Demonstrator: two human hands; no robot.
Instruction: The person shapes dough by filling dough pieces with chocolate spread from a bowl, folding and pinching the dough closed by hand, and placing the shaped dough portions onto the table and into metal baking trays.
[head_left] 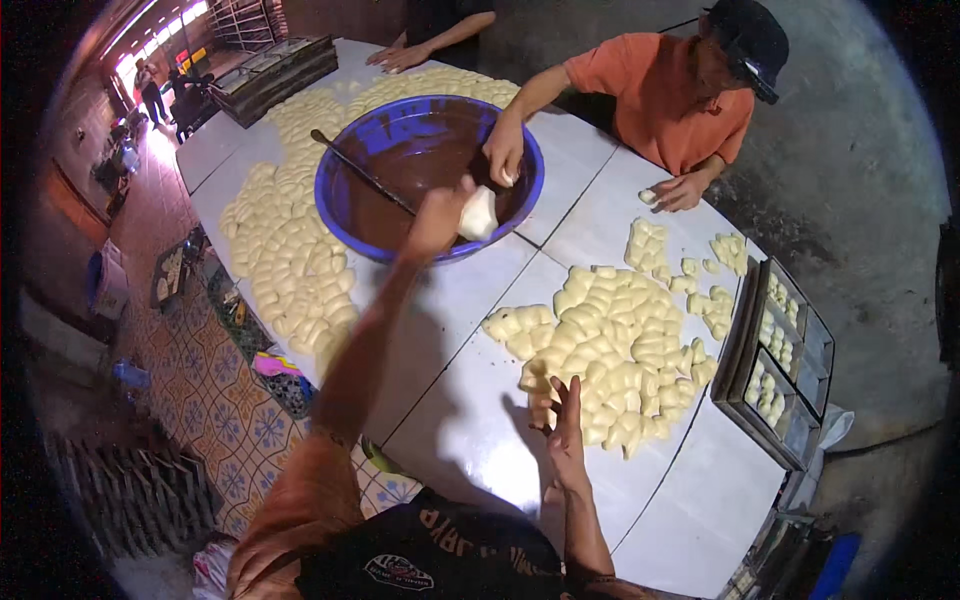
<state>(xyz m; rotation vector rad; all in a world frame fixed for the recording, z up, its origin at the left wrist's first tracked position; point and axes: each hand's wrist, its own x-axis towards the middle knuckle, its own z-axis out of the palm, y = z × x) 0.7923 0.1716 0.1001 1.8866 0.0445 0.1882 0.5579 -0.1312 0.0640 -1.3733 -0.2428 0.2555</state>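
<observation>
Over the near rim of a wide blue-purple basin (355,237), my left hand (438,218) is closed on a pale piece of dough (478,214). The basin holds a smooth brown filling (395,215), and a long dark-handled utensil (362,172) leans in it. My right hand (566,440) is held with its fingers spread, palm turned partly sideways, at the near left edge of a large cluster of dough pieces (620,340). Whether its fingertips touch the dough I cannot tell. More dough pieces (285,240) lie packed along the left side of the basin.
Across the table, a person in an orange shirt (650,95) reaches one hand (505,150) into the basin. Another person's hands (400,55) rest at the far edge. Divided trays (785,365) with dough balls stand at right; a dark box (275,75) is at far left.
</observation>
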